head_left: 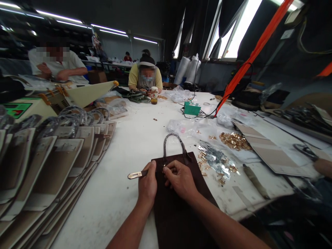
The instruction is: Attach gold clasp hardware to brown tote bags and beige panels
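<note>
A dark brown bag panel (pixel 178 211) with a curved handle (pixel 174 138) lies flat on the white table in front of me. My left hand (pixel 147 185) rests on its left edge, fingers closed around a dark strap with a gold metal tip (pixel 135 175) that sticks out to the left. My right hand (pixel 180 180) lies on the panel's upper part, fingers curled and pinching something small near the handle's base.
Overlapping beige bag panels with handles (pixel 52 162) cover the left side. Gold hardware pieces (pixel 234 141), foil scraps (pixel 215 159), a dark-handled tool (pixel 255 180) and cardboard (pixel 269 152) lie to the right. A green box (pixel 192 109) and two seated people are farther back.
</note>
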Demonstrator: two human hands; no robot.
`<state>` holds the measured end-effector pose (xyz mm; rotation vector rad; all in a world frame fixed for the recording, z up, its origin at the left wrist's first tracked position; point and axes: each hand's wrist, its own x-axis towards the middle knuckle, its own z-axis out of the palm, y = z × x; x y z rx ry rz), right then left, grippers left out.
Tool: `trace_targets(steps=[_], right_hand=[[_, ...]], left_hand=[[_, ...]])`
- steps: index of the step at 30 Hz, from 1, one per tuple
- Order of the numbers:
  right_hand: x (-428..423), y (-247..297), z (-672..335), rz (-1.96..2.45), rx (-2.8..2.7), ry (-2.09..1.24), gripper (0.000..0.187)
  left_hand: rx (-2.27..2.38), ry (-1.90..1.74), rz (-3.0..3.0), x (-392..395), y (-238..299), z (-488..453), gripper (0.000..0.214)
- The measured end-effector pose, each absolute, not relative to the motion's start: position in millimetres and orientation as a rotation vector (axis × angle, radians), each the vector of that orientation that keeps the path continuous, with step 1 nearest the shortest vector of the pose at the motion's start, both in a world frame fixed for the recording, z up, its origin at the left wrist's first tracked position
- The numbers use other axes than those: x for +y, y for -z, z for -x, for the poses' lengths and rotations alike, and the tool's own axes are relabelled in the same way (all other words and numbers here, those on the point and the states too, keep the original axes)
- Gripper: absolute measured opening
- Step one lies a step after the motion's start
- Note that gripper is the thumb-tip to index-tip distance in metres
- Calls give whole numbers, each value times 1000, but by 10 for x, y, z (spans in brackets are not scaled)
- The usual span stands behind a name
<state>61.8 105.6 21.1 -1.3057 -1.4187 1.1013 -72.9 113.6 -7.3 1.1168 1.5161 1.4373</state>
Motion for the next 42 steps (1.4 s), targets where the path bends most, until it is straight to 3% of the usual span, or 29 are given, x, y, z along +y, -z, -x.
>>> trace_targets(steps=[7, 25, 35, 37, 39, 42], right_hand=[[1082, -269, -547, 1378, -1600, -841, 18], [1194, -293, -475, 1474, -1877, -587, 17], [1211, -228, -487, 1415, -1670, -869, 7], [1166, -232, -580, 1364, -1636, -901, 22], [1093, -188, -804, 1355, -1612, -820, 29], [981, -68, -1367, 1507, -1609, -525, 11]], left_hand=[[1472, -1450, -1126, 1133, 63, 731, 34], [1533, -1479, -1479, 1066, 9, 698, 44], [1549, -1445, -1180, 1206, 107, 747, 38], [1545, -1415, -1036, 1272, 179, 789, 41], [1534, -1390, -969, 1327, 234, 830, 44], [1557, -1375, -971, 1374, 260, 884, 45]])
